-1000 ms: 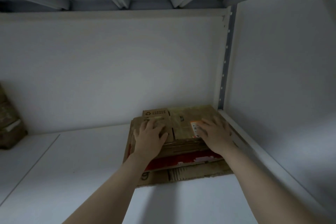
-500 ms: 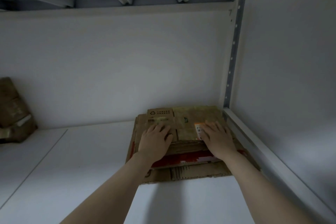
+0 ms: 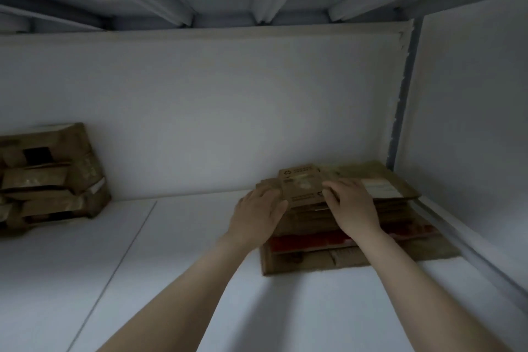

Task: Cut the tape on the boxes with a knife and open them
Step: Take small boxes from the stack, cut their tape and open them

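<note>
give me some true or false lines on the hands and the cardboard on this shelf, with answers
1. The right hand lies on top of the flattened cardboard stack. True.
2. The left hand holds a knife. False: no knife shows; it lies flat at the stack's left edge.
3. The stack sits by the shelf's right wall. True.
4. A hand touches the box pile at the left. False: both hands are at the stack.
5. The red sheet tops the stack. False: it lies near the bottom.

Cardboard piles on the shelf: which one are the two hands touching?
The flattened stack in the right corner, showing a red layer; left hand and right hand both touch it. The pile at far left is untouched.
</note>
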